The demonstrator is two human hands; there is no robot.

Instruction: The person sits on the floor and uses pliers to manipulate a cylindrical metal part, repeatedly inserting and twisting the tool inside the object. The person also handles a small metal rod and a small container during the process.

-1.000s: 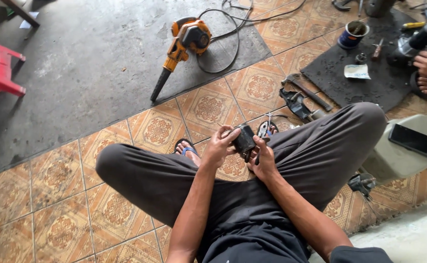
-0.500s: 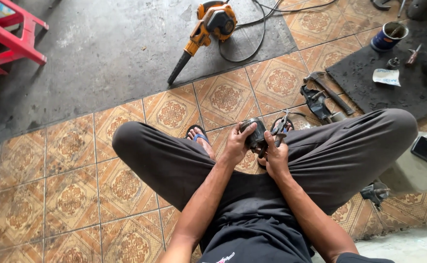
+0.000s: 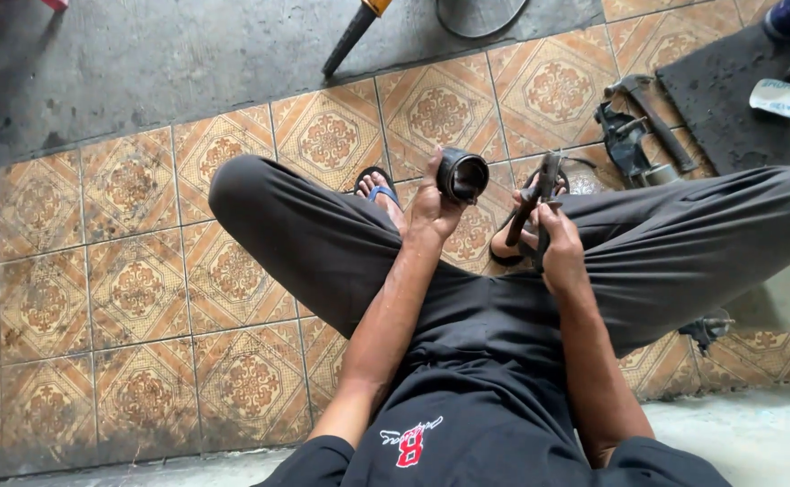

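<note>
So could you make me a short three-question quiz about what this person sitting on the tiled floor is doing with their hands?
1. True or false: the left hand holds a short black cylinder-shaped part.
2. What does the right hand grip?
A. a paintbrush
B. a pair of pliers
C. a cup
3. Fill in: the person sits cross-legged on a patterned ____ floor.

Key
1. True. The left hand holds the part up, its open end facing the pliers.
2. B. The right hand is closed round the handles, the tool apart from the part.
3. Tiled.
</note>
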